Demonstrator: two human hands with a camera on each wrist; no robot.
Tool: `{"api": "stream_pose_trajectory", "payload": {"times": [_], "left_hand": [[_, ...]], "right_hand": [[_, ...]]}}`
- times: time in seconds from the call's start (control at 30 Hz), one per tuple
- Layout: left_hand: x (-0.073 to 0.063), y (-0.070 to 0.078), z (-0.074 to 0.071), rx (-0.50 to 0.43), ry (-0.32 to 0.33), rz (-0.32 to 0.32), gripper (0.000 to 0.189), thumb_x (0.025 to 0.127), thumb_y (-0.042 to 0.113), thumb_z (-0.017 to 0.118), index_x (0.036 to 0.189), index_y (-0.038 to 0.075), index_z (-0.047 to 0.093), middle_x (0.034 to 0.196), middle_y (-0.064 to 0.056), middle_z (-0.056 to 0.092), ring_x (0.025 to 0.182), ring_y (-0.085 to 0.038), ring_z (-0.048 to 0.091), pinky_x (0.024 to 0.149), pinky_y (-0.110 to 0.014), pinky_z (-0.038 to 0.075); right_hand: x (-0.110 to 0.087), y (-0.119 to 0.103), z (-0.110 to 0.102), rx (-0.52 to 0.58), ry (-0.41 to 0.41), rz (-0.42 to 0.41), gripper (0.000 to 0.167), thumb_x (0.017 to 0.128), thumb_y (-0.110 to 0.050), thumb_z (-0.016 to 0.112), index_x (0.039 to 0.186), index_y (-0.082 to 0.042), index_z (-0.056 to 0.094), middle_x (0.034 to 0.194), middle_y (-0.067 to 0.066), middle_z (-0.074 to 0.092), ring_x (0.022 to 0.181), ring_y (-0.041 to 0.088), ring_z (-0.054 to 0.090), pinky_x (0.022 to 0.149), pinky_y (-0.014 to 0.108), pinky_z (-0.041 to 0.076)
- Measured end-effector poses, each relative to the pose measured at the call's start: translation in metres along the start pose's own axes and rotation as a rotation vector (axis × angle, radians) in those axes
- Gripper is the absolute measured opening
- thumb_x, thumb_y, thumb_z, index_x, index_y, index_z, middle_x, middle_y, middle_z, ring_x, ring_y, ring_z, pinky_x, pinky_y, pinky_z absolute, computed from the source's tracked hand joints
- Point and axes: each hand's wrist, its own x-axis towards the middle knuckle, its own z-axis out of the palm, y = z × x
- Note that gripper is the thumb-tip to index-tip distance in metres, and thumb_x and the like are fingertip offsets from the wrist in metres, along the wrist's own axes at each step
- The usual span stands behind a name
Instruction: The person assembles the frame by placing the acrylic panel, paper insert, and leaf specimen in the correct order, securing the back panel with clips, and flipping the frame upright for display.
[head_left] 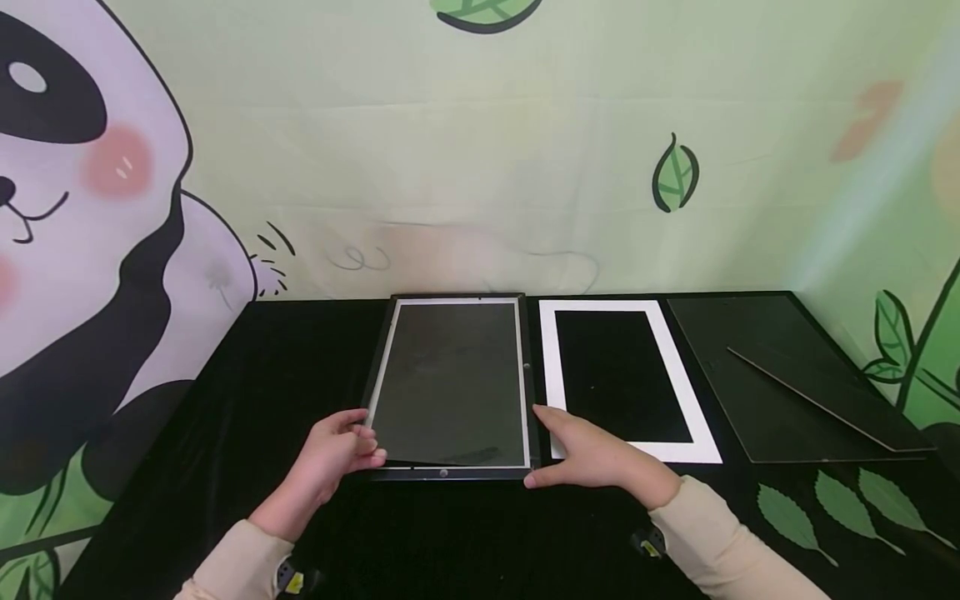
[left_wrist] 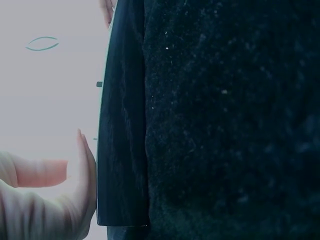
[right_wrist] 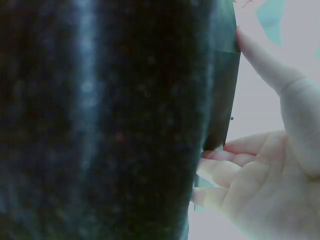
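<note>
Sleeves (head_left: 731, 537) lie nearest, the frame (head_left: 529, 350) between left hand (head_left: 336, 452) and right hand (head_left: 592, 450).

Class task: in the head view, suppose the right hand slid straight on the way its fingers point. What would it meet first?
The right-hand side of the black frame. The right hand seems to touch it there, though exact contact is hard to judge.
</note>
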Motion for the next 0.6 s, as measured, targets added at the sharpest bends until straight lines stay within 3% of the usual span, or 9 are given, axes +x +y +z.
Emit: {"api": "stream_pose_trajectory", "payload": {"times": [0.43, 0.6], "left_hand": [[-0.0014, 0.0, 0.0024, 0.064, 0.023, 0.038, 0.058, 0.092, -0.006, 0.054, 0.145, -0.006, 0.029, 0.108, -0.018, 0.043, 0.077, -0.017, 0.067, 0.072, -0.029, 0.056], [-0.0017, 0.0013, 0.0003, 0.188, 0.025, 0.078, 0.058, 0.09, -0.003, 0.057, 0.143, -0.009, 0.033, 0.108, -0.02, 0.046, 0.082, -0.02, 0.064, 0.073, -0.032, 0.056]], "right_hand": [[0.0004, -0.0008, 0.0005, 0.003, 0.003, 0.001, 0.099, 0.078, -0.039, 0.079, 0.147, 0.009, 0.027, 0.149, 0.027, 0.033, 0.138, 0.039, 0.033, 0.11, 0.053, 0.029], [-0.0001, -0.0004, 0.0013, 0.005, 0.005, 0.005, 0.098, 0.078, -0.038, 0.08, 0.147, 0.007, 0.028, 0.15, 0.025, 0.033, 0.138, 0.038, 0.034, 0.11, 0.053, 0.03]]}}
